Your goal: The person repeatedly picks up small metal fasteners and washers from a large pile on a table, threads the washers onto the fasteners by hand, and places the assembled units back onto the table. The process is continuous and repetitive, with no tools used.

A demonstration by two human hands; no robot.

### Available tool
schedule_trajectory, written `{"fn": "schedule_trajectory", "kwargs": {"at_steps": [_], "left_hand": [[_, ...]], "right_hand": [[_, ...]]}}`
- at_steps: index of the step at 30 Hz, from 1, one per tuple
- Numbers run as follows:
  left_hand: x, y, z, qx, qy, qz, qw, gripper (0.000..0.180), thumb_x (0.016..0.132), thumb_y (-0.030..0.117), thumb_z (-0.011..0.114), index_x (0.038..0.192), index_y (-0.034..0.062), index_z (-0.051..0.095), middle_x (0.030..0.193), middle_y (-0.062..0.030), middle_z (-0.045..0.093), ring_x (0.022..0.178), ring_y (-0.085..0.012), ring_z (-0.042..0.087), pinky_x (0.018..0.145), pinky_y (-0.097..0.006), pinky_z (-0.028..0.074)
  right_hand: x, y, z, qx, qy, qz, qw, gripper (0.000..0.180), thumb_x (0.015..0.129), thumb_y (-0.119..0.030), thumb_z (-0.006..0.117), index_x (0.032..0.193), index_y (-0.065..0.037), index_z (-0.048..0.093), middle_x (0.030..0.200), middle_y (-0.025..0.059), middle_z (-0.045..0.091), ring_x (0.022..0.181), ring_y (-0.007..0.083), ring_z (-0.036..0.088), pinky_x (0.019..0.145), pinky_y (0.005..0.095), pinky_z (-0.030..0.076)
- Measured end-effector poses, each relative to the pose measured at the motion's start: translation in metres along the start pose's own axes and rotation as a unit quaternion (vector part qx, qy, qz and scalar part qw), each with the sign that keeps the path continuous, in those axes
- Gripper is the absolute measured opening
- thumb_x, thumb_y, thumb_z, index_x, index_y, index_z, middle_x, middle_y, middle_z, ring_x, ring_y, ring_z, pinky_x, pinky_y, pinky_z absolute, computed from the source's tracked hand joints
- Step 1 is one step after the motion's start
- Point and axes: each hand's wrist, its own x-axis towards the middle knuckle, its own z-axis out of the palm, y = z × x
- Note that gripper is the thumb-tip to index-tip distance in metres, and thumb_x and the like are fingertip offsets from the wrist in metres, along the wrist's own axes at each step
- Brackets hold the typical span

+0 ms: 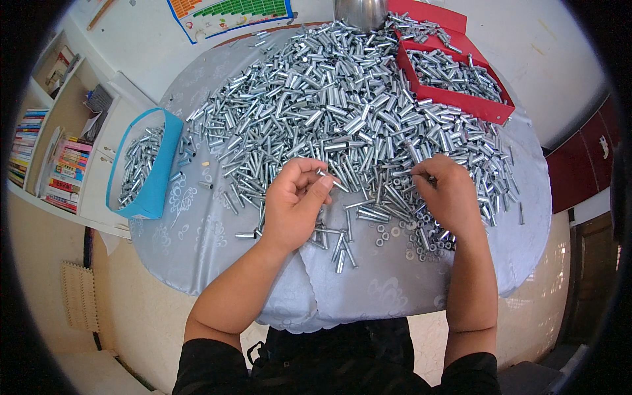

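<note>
A large heap of silver metal bolts and sleeves (pixel 316 85) spreads over the cloth-covered table. At the near edge of the heap, my left hand (pixel 295 204) pinches a silver bolt (pixel 339 185) between thumb and fingers. My right hand (pixel 450 196) is at the right side of the heap, fingers curled and pressed together; whatever they hold is hidden. Just below it lie small nuts (pixel 421 240) and flat washers (pixel 395 231). Several loose bolts (pixel 343 250) are scattered between my forearms.
A blue fabric box (pixel 168 164) with metal pieces stands at the left table edge. At the far right, a red box (pixel 454 102) holds more, near a metal pot (pixel 361 13). The grey tablecloth (pixel 375 289) hangs over the near edge. A bookshelf (pixel 56 131) stands left.
</note>
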Motion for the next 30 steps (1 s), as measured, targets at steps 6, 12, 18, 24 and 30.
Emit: {"fn": "schedule_trajectory", "kwargs": {"at_steps": [6,12,18,24,30], "left_hand": [[0.000,-0.001,0.000,0.003,-0.008,0.001,1.000,0.018,0.092,0.006,0.060,0.109,0.0011,0.055,0.093,-0.0086,0.068,0.073,-0.0094,0.059,0.065,-0.023,0.049],[0.000,-0.002,-0.001,0.005,-0.017,-0.010,1.000,0.017,0.092,0.005,0.060,0.108,0.0012,0.054,0.094,-0.0087,0.068,0.074,-0.0090,0.059,0.065,-0.023,0.049],[0.000,-0.003,0.000,0.016,-0.021,-0.015,1.000,0.016,0.092,0.004,0.059,0.107,0.0008,0.055,0.094,-0.0087,0.068,0.075,-0.0090,0.059,0.065,-0.023,0.049],[-0.001,-0.004,0.001,0.014,-0.023,-0.021,0.999,0.016,0.092,0.004,0.060,0.108,-0.0005,0.058,0.096,-0.0081,0.068,0.079,-0.0098,0.062,0.070,-0.024,0.051],[-0.001,0.001,0.006,-0.034,-0.023,-0.048,0.998,0.021,0.093,0.003,0.060,0.113,-0.0021,0.062,0.099,-0.0084,0.069,0.087,-0.0135,0.066,0.077,-0.026,0.054]], "right_hand": [[-0.001,0.004,-0.010,-0.033,-0.042,0.022,0.998,0.008,0.077,-0.009,0.064,0.082,-0.006,0.069,0.083,0.0129,0.063,0.080,0.0319,0.063,0.071,0.0410,0.050],[0.000,0.004,-0.005,-0.028,-0.002,0.022,0.999,0.011,0.078,-0.008,0.064,0.088,-0.007,0.069,0.085,0.0118,0.064,0.080,0.0318,0.063,0.071,0.0402,0.050],[0.004,0.005,0.016,-0.060,0.034,-0.006,0.998,0.016,0.078,-0.008,0.066,0.094,-0.008,0.071,0.091,0.0101,0.061,0.082,0.0309,0.063,0.073,0.0400,0.051],[0.006,0.000,0.016,-0.082,-0.005,-0.027,0.996,0.018,0.077,-0.006,0.067,0.095,-0.008,0.069,0.096,0.0099,0.059,0.086,0.0305,0.063,0.074,0.0401,0.052],[0.011,-0.004,0.018,0.014,0.030,-0.102,0.994,0.018,0.080,-0.009,0.068,0.097,-0.006,0.064,0.102,0.0105,0.061,0.090,0.0318,0.063,0.076,0.0398,0.051]]}}
